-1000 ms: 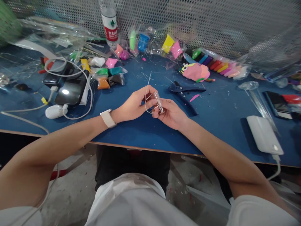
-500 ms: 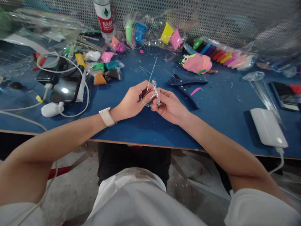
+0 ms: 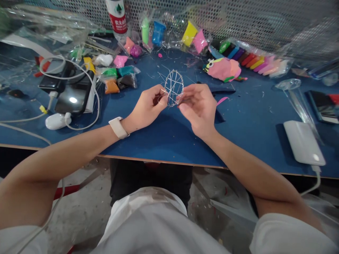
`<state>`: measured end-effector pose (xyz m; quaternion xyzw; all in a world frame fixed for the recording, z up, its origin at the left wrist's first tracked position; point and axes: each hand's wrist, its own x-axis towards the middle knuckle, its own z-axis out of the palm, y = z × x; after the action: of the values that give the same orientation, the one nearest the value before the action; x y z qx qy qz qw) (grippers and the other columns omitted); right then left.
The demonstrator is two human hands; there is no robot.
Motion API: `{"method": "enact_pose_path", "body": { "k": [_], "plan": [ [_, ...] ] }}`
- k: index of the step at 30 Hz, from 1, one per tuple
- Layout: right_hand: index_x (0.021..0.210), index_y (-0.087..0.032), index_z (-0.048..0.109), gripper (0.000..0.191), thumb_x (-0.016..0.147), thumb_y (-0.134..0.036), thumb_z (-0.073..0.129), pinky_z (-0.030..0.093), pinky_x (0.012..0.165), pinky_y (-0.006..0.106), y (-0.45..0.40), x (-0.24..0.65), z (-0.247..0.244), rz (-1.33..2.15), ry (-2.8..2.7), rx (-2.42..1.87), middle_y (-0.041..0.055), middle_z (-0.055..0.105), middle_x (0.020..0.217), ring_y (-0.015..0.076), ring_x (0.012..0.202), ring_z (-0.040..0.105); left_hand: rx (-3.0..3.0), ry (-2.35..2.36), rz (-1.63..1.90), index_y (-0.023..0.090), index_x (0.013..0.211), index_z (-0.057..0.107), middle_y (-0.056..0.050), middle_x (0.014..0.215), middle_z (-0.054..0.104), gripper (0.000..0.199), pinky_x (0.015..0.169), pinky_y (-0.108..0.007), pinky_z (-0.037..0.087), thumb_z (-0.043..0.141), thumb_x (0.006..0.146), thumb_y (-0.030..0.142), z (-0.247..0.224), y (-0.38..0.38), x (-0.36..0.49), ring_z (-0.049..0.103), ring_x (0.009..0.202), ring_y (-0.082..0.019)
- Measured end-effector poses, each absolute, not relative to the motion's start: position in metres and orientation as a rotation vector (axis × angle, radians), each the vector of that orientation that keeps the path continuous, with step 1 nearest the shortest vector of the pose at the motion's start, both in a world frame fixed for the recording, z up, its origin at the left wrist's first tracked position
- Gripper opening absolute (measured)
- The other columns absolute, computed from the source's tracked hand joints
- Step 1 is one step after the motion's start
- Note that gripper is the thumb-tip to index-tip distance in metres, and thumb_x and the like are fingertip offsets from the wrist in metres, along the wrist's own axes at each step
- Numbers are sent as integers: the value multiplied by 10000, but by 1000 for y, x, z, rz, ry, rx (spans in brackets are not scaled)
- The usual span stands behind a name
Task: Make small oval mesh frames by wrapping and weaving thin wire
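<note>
Between my hands stands an oval wire frame point(image 3: 174, 86), silvery, with a twisted rim and several thin wires crossing inside it. My left hand point(image 3: 148, 106) pinches its lower left edge between thumb and fingers, where a loose loop of wire also shows. At the lower right edge, the curled fingers of my right hand point(image 3: 200, 107) hold the rim, the thumb nearer to me. Dark-handled pliers point(image 3: 224, 89) lie on the blue table behind my right hand, which hides much of them. A thin pink scrap point(image 3: 221, 101) is beside them.
A pink clay fish point(image 3: 222, 70) lies beyond the pliers. Bagged coloured clay point(image 3: 127, 76) and a water bottle point(image 3: 116, 17) are at the back. Phones point(image 3: 72, 97) and white cables occupy the left; a white power bank point(image 3: 304, 143) is at the right. The table's edge point(image 3: 159, 162) runs before me.
The wire frame has turned from edge-on to face me and now stands higher. My right hand has shifted right and up, its fingers spread wider; the pliers are more covered.
</note>
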<state>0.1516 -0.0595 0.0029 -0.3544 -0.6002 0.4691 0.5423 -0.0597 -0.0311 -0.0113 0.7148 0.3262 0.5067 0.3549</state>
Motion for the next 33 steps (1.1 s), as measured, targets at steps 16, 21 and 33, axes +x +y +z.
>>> {"method": "enact_pose_path", "body": {
  "k": [16,21,33],
  "plan": [
    [1167,-321,757,581,797,-637,1075,744,1021,463,-53,138,-1,1256,-1331,-890,1,817,1038,250,1018,832,1714,861,1297,233,826,595,48,647,589,217,593,-278,439,709,1011,224,-10,-35,-53,529,588,-106],
    [1299,-352,677,669,811,-568,1081,732,1049,465,-49,141,-10,1267,-1422,-841,8,797,1142,275,1185,820,1710,854,1281,224,812,611,43,641,591,212,546,-257,403,708,999,192,-11,-35,-54,522,577,-96],
    [1048,-308,774,75,1034,-339,841,650,1196,620,-58,158,3,180,-1900,-829,125,621,1624,407,1525,634,1561,898,1249,211,775,643,32,574,626,202,498,-228,434,692,944,113,-11,-38,-54,544,495,-88]
  ]
}}
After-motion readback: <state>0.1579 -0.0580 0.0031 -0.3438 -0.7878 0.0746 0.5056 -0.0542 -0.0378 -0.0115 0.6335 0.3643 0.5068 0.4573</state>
